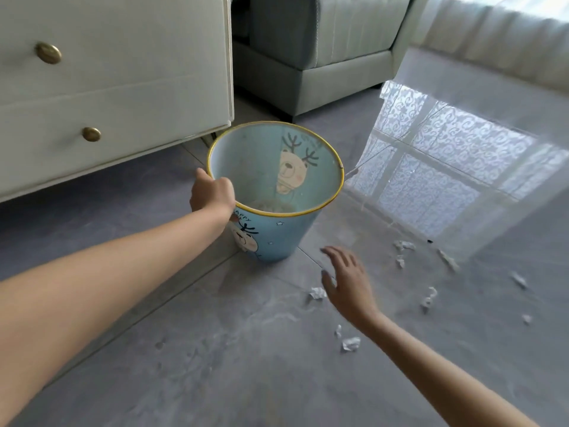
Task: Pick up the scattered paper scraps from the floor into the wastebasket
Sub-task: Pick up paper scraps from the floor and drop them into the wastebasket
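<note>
A blue wastebasket [277, 235] with a yellow rim and reindeer pictures stands tilted on the grey floor. My left hand [212, 192] grips its rim on the left side. Something pale lies at its bottom. My right hand [348, 282] hovers open, fingers spread, above the floor to the right of the basket. A crumpled paper scrap [317, 293] lies just left of that hand. Two more scraps [350, 343] lie nearer me, below the wrist. Several scraps [404, 245] are scattered further right, among them a twisted scrap [428, 298].
A white drawer cabinet [117, 87] with brass knobs stands at the left, just behind the basket. A pale green sofa [332, 66] sits at the back. White curtains [498, 29] hang at the right, and the glossy floor reflects a window.
</note>
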The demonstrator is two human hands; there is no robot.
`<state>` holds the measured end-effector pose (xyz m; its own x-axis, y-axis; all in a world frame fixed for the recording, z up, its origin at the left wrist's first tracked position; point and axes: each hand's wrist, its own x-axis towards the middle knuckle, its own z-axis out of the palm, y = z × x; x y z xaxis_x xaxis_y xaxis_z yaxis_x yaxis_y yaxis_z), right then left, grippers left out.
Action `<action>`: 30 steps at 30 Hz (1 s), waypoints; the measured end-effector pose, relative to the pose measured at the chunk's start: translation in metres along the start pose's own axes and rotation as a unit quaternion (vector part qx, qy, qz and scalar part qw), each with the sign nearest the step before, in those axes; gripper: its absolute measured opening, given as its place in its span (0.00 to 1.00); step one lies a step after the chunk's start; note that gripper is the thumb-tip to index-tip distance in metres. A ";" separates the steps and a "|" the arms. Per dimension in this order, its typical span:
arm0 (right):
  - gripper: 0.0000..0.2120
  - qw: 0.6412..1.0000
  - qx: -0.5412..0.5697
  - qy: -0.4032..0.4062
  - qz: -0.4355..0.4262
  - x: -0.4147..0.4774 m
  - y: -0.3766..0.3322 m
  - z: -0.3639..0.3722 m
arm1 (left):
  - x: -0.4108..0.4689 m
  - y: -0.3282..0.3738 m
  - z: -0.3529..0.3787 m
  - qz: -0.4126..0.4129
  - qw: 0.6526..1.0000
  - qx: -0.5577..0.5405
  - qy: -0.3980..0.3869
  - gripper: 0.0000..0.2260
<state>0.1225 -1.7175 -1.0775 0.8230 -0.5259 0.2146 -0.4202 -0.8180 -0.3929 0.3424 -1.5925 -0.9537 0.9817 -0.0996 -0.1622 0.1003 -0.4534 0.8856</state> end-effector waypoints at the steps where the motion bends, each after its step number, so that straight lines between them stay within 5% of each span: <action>1: 0.27 0.995 -0.042 -0.081 -0.039 -0.019 0.001 0.018 | -0.003 0.002 0.003 0.001 1.000 -0.001 -0.008 0.19; 4: 0.27 0.955 -0.171 -0.199 -0.135 -0.047 0.006 0.060 | -0.015 0.009 0.014 0.012 0.999 0.008 -0.029 0.21; 6: 0.31 0.948 -0.194 -0.231 -0.104 -0.037 0.007 0.066 | -0.023 0.011 0.019 0.016 0.999 0.004 -0.034 0.22; 8: 0.36 0.955 -0.196 -0.215 -0.062 -0.018 0.023 0.067 | -0.027 0.010 0.020 0.016 1.000 0.003 -0.025 0.22; 14: 0.23 0.966 -0.136 -0.208 0.070 -0.011 0.072 0.042 | -0.036 -0.004 0.012 -0.007 1.000 -0.009 0.015 0.20; 20: 0.21 0.985 0.016 -0.152 0.079 -0.051 0.085 0.026 | -0.044 -0.013 0.007 -0.012 1.000 -0.020 -0.004 0.20; 26: 0.28 0.987 0.013 -0.160 -0.024 -0.101 0.065 0.020 | -0.054 -0.009 0.009 0.031 0.999 -0.001 -0.041 0.22; 30: 0.29 0.998 -0.016 -0.057 -0.021 -0.109 0.065 0.010 | -0.060 -0.010 0.011 0.042 0.998 0.002 -0.052 0.22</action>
<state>0.0096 -1.7107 -1.1354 0.8774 -0.4625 0.1274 -0.3947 -0.8469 -0.3564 0.2809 -1.5914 -0.9575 0.9646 -0.2285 -0.1317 0.0177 -0.4425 0.8966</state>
